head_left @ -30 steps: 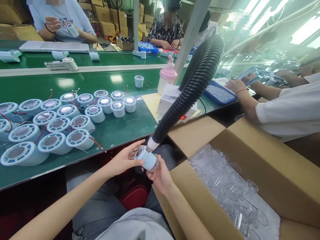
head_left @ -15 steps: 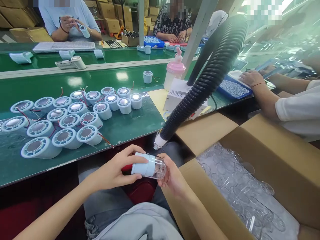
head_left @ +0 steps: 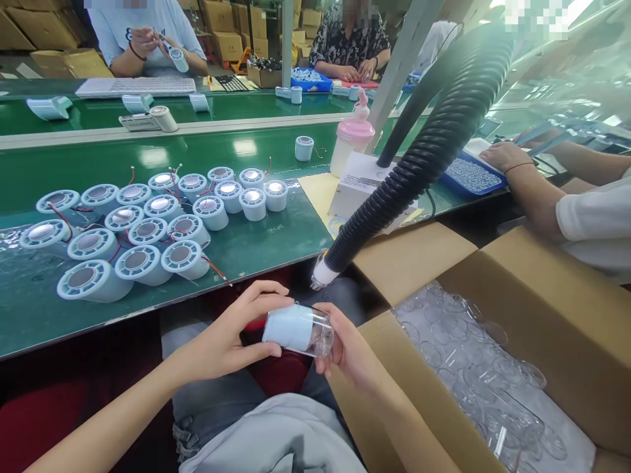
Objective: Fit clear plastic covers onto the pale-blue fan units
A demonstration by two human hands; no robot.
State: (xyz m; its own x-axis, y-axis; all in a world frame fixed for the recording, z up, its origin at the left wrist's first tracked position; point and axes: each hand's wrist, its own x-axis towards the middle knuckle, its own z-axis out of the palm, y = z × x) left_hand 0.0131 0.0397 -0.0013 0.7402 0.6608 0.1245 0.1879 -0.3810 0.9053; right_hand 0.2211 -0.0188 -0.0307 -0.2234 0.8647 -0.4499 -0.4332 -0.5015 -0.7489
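My left hand [head_left: 231,338] and right hand [head_left: 345,348] both grip one pale-blue cylinder part with a clear cap [head_left: 297,330], held sideways over my lap, just below the front edge of the green conveyor table [head_left: 266,246]. Left fingers wrap the blue end, right fingers pinch the clear end. Black corrugated hose [head_left: 419,164] comes down from upper right of the part, and its white nozzle [head_left: 323,272] hangs just above the part, not touching. Open gap between the table edge and my hands; tight on the right, where the open cardboard box [head_left: 542,315] sits just beside my right hand. Box holds a plastic bag of clear caps [head_left: 468,368], loosely piled. On the table, up and left of the part: cluster of pale-blue round units with red wires [head_left: 148,230], upright, packed touching. Beyond the hose: white device box [head_left: 359,184], pink-capped bottle [head_left: 349,141], single blue unit [head_left: 304,148]. Far right of the part, a co-worker's hand [head_left: 503,157] rests on a blue tray of small parts [head_left: 468,176]. Two more people work across the far belt.
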